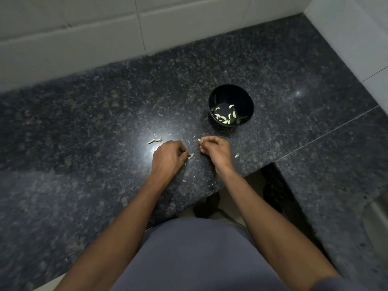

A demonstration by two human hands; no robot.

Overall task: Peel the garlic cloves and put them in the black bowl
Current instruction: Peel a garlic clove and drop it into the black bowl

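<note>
Black bowl [231, 106] sits just beyond the right hand [216, 151], whose fingers pinch a garlic clove [199, 140]; left hand [169, 156] fingers curl on peel scraps [191, 156]. The small clove could slip onto the speckled table [105, 122].

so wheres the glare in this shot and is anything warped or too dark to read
Head view: a bright glare patch sits on the polished countertop just beside the left hand; wide-angle distortion bends the wall tiles and counter edges; the corners are dim, yet the peeled cloves in the black bowl stay readable.
</note>
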